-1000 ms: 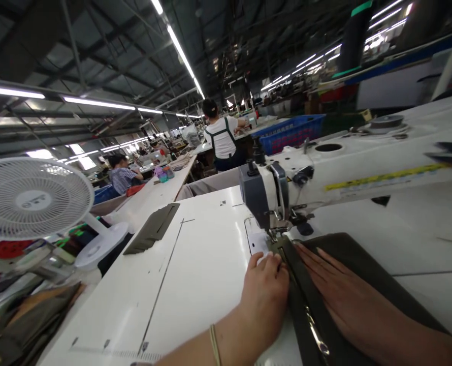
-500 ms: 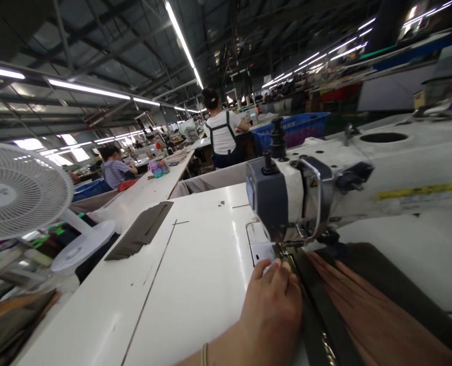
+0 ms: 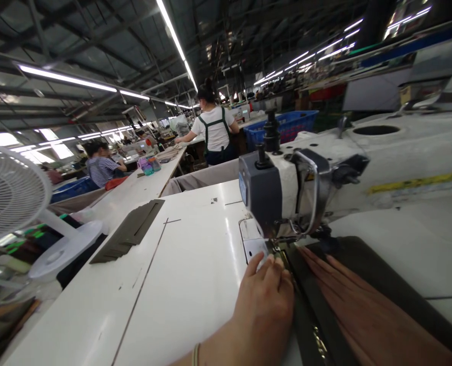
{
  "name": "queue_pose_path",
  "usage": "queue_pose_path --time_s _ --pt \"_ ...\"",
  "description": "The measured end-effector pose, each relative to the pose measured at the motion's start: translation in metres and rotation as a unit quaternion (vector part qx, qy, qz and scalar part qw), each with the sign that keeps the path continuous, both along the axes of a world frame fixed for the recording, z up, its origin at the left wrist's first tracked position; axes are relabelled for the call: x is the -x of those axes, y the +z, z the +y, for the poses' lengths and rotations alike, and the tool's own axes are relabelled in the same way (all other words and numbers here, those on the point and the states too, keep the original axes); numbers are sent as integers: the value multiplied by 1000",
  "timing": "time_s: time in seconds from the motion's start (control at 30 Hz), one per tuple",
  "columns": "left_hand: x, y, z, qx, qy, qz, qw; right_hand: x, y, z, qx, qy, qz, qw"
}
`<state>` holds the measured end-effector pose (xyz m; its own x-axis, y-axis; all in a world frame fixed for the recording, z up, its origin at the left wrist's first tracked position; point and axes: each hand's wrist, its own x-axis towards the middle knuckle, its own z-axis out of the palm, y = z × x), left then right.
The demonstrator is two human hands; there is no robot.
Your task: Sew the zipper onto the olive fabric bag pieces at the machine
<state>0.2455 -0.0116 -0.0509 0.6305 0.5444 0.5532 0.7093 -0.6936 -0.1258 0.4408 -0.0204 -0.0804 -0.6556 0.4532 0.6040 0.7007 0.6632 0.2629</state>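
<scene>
Dark cloth [image 3: 366, 256] sits at the sewing machine [image 3: 264, 183], probably light and floppy (stiffer along the zipper [image 3: 319, 341]), so guide it there. Right hand [image 3: 344, 297] presses flat; left hand [image 3: 267, 300] curls alongside, can't tell if pinching.

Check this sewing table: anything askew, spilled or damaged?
No spill or obvious damage shows. Only minor untidiness: the stack of fabric pieces left of the sewing machine is fanned out with uneven edges, and a few dark flecks (scraps or marks, can't tell) dot the white table.
</scene>
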Motion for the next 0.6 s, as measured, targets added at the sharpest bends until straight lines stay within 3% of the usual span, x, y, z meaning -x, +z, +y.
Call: queue_pose_path --time_s 0.37,0.6 --pt "-4 -2 -3 29 25 11 999 -1 -1 0 36 8 14 999" --pt "-1 9 -3 100 19 62 993 3 5 1 15 5 31 999"
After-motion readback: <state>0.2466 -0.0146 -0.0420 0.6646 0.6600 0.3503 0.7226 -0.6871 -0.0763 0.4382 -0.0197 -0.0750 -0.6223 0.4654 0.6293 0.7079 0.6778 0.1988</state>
